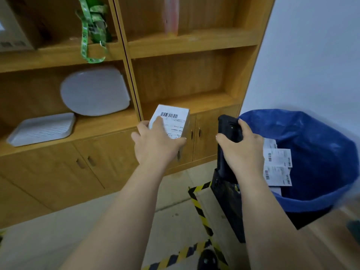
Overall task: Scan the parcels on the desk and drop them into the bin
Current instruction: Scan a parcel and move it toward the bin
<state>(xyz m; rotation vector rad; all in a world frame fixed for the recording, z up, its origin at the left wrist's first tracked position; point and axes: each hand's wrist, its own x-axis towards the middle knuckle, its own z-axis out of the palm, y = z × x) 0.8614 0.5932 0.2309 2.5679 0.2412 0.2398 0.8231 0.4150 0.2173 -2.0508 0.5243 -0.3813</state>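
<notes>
From my remote station I saw a wooden shelf unit (191, 43). Its lower left shelf carried a flat white tray (41, 128) and a rounded white lid (95, 91) propped behind it; the shelf above held a cardboard box (15, 26) and a green strap (85, 36).

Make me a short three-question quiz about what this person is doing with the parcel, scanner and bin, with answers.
1. True or false: the left hand holds the parcel with its barcode label in view.
2. What does the right hand grip? A) a black scanner B) a green strap C) a white tray
3. Fill in: labelled parcels already lie inside the ____-lined bin.

Key: 1 true; 2 A; 3 blue.
</notes>
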